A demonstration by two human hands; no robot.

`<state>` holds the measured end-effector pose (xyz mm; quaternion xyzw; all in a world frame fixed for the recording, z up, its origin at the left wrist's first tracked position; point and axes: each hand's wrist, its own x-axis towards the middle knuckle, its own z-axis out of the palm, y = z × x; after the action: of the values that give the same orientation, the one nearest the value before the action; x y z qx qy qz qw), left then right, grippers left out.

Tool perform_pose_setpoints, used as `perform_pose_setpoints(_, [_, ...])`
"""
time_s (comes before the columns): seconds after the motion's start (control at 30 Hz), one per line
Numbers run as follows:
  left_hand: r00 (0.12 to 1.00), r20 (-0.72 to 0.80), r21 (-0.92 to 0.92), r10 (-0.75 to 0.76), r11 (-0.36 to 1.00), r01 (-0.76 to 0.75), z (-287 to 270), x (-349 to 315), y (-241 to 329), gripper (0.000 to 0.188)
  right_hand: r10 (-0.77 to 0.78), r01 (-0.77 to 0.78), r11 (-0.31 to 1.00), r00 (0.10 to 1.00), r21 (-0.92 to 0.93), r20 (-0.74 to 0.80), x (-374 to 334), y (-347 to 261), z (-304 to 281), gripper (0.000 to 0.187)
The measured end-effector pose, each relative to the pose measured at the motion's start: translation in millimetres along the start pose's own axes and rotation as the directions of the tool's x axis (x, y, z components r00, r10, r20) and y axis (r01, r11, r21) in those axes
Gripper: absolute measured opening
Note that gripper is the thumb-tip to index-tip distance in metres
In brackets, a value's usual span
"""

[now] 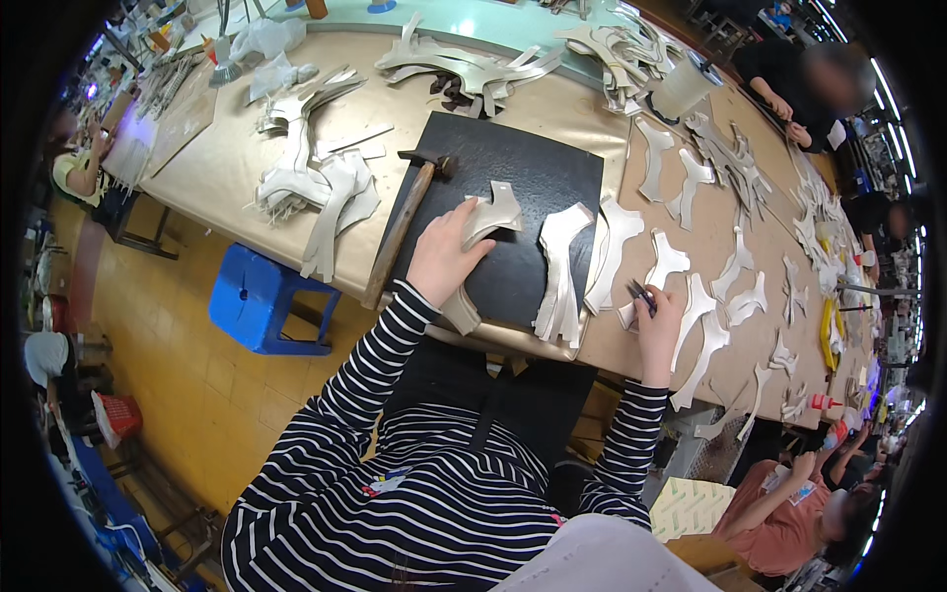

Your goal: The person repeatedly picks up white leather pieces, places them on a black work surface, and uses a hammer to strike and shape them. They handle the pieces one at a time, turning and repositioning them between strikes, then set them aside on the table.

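Observation:
My left hand [444, 255] lies over a cream, curved, flat piece [498, 210], perhaps leather, on a black board [464, 148]. Its thumb and fingers hold the piece at two sides, and the palm hides the middle. The piece's lower end shows below the wrist, at the board's near edge. In my right hand [659, 331] is a pair of small dark snips [641, 293], points up and slightly apart, with fingers wrapped round the handles. That hand is over the brown table covering, right of the board. Between the hands, a stack of similar pieces [560, 266] rests on the board.
A hammer [404, 227] lies along the board's left edge. Cream pieces are heaped at the left [321, 187] and far side [464, 69], and many spread over the right [700, 306]. A white container [686, 89] stands far right. Left, on the floor, is a blue stool [261, 296]. Other people work around.

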<state>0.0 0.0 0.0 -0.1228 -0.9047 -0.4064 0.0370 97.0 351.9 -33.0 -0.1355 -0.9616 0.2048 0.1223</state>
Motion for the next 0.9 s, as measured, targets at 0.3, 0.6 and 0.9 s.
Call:
perform_pose_setpoints(0.3, [0.992,-0.116,0.039,-0.043,0.998,0.048,-3.7,-16.4,11.6,0.049,0.223,-0.129,0.889,0.960,0.440,-0.168,-5.5,-29.7,-13.7,0.016])
perform_pose_setpoints(0.6, [0.989,-0.094,-0.024,-0.118,0.993,0.116,-7.1,-22.9,-1.2,0.053,-0.076,-0.192,0.672,0.943,0.715,0.325,-34.4,-192.2,27.5,0.037])
perform_pose_setpoints(0.9, [0.964,0.093,-0.683,-0.248,0.689,0.243,-22.3,-31.5,0.9,0.055,-0.030,-0.431,0.403,0.875,0.807,0.483,-29.3,-223.2,62.9,0.031])
